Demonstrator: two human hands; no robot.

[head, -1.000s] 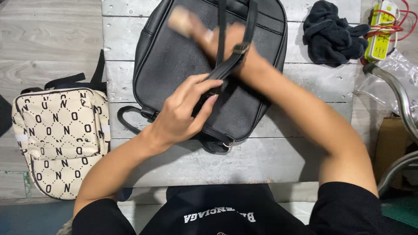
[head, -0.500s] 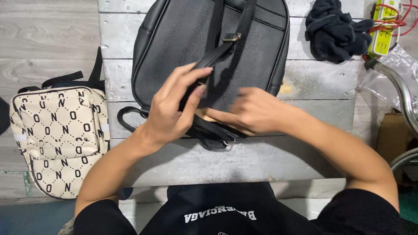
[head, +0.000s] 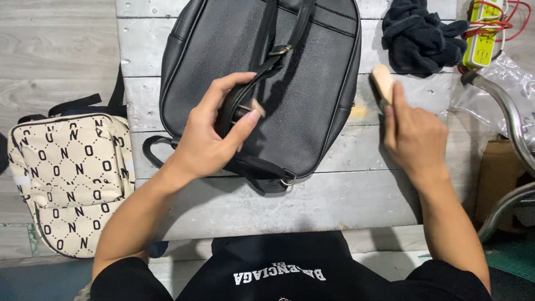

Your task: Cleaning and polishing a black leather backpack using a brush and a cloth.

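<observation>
Strap pinched, brush fetched — cleaning the black backpack (head: pixel 312 83).
Left hand (head: pixel 209 139) pinches the shoulder strap (head: pixel 239 97); right hand (head: pixel 415 136), fingers together, grips a wooden brush (head: pixel 383 81) near the table's (head: pixel 356 195) right edge — next, brush to strap.

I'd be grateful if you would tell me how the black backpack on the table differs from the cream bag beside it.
The black backpack is plain dark leather-like material; the cream bag carries a repeating dark letter pattern. The black backpack lies on the grey plank table, while the cream bag sits off its left edge, lower down. The left hand grips the backpack's strap; nothing touches the cream bag. Both have black straps.
</observation>
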